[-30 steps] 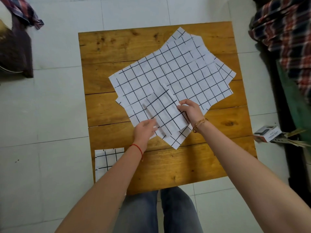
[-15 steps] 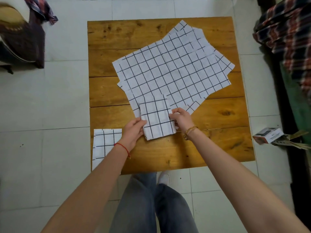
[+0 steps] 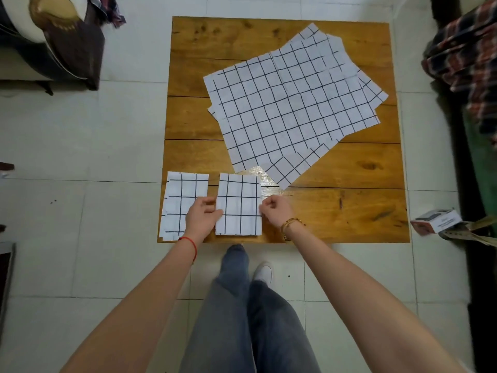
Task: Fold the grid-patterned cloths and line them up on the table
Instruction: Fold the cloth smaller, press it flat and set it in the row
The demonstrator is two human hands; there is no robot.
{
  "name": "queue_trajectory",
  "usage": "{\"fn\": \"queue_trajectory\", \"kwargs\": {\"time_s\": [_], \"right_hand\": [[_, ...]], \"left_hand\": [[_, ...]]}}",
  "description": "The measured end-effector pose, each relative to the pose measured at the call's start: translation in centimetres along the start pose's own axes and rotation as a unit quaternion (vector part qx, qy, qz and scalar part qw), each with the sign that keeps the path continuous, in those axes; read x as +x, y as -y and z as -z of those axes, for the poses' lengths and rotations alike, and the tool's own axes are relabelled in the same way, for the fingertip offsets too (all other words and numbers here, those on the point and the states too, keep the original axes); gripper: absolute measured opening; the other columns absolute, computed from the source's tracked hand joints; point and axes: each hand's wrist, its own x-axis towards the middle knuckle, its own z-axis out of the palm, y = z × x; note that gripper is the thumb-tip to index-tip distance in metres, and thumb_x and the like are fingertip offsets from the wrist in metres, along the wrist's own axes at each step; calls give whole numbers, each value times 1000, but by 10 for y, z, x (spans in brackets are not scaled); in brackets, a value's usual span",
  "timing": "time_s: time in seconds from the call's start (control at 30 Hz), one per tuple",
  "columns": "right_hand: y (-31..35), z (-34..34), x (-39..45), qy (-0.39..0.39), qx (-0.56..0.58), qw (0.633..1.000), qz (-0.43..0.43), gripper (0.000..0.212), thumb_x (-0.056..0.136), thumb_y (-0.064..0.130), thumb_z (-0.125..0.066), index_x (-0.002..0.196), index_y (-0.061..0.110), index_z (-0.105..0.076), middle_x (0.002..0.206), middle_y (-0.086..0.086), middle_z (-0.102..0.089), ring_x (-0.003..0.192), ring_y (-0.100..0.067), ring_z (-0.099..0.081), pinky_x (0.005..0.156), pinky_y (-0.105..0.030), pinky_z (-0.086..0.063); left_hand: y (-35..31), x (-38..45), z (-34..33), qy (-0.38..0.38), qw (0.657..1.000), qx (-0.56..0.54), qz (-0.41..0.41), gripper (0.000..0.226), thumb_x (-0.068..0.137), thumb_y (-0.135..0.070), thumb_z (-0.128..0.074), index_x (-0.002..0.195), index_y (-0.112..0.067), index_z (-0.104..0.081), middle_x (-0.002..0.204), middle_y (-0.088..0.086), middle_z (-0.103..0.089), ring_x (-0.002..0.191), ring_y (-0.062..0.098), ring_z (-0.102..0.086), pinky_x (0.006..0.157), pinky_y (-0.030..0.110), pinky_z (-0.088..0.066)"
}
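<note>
A freshly folded grid cloth [image 3: 238, 204] lies flat near the front edge of the wooden table [image 3: 336, 211]. My left hand [image 3: 202, 216] pinches its left edge and my right hand [image 3: 274, 210] pinches its right edge. Another folded grid cloth [image 3: 179, 200] sits just to its left at the table's front left corner, partly under my left hand. A stack of unfolded grid cloths [image 3: 290, 103] is spread at an angle across the middle and back right of the table.
A small box [image 3: 437, 220] lies on the tiled floor right of the table. Plaid fabric [image 3: 468, 57] hangs at the far right. A dark chair with a cushion [image 3: 53, 36] stands at the back left. My legs are below the table's front edge.
Both hands have carried the folded cloth from the unfolded stack toward the front edge and set it down beside the first folded one. The view has shifted as well.
</note>
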Motion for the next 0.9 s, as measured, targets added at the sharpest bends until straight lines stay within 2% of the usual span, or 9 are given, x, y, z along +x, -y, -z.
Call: {"fn": "queue_trajectory", "kwargs": {"time_s": [0.03,0.1,0.17,0.23,0.3,0.43,0.57,0.73,0.9], "right_hand": [[-1,-5,-1,-5,-13,1000,1,13,84,13,-59,76,24,-55,71,1,-59,72,-18,-58,76,-39,-57],[-1,-13,-2,-16,-43,999,12,12,86,14,-56,78,23,-54,70,3,-57,70,-15,-55,66,-28,-52],[-1,-19,-2,-26,-66,997,20,11,87,13,-54,80,21,-53,68,6,-54,66,-12,-51,56,-19,-40],[-2,-25,-1,-27,-84,996,24,10,87,13,-53,81,21,-53,69,8,-54,65,-9,-50,53,-17,-35],[-1,-30,0,-20,-99,994,30,8,87,14,-53,83,21,-53,71,8,-55,67,-9,-52,54,-17,-35],[3,-33,3,-9,-126,991,40,4,88,17,-52,88,21,-54,80,2,-61,74,-16,-57,63,-25,-47],[4,-35,4,-6,-178,983,42,7,88,18,-50,93,20,-54,87,-4,-64,79,-22,-61,73,-36,-55],[1,-29,1,-16,-206,977,46,7,89,19,-48,93,18,-54,87,-5,-64,79,-24,-61,71,-34,-54],[5,-7,0,-61,-206,975,64,7,90,20,-48,94,19,-54,81,-2,-64,74,-21,-60,66,-33,-54]], "left_hand": [[4,0,0,-7,1000,8,0,44,87,-15,-68,128,-18,-52,108,-1,-63,101,16,-58,94,33,-49],[8,-1,0,-25,999,19,-10,44,88,-12,-66,129,-16,-52,109,1,-65,98,14,-58,86,24,-50],[10,-3,0,-42,998,33,-23,42,88,-9,-65,128,-14,-53,102,-1,-66,89,11,-60,71,13,-45],[13,-3,1,-64,997,40,-31,40,88,-7,-64,126,-13,-54,89,-7,-64,79,5,-60,65,9,-42],[14,-4,3,-79,995,52,-35,38,89,-7,-64,126,-14,-55,89,-8,-62,77,2,-59,68,11,-45],[19,-3,7,-86,993,71,-38,40,90,-11,-63,129,-17,-53,111,3,-63,90,14,-60,83,26,-53],[20,-2,9,-81,991,95,-55,43,90,-14,-64,131,-16,-53,115,0,-62,89,15,-61,83,28,-54],[22,-6,10,-105,988,98,-52,38,89,-15,-65,126,-14,-57,116,0,-64,86,13,-61,86,35,-56],[9,-8,15,-110,986,91,-80,35,88,-11,-63,123,-15,-59,114,1,-64,95,17,-62,88,37,-55]]}}
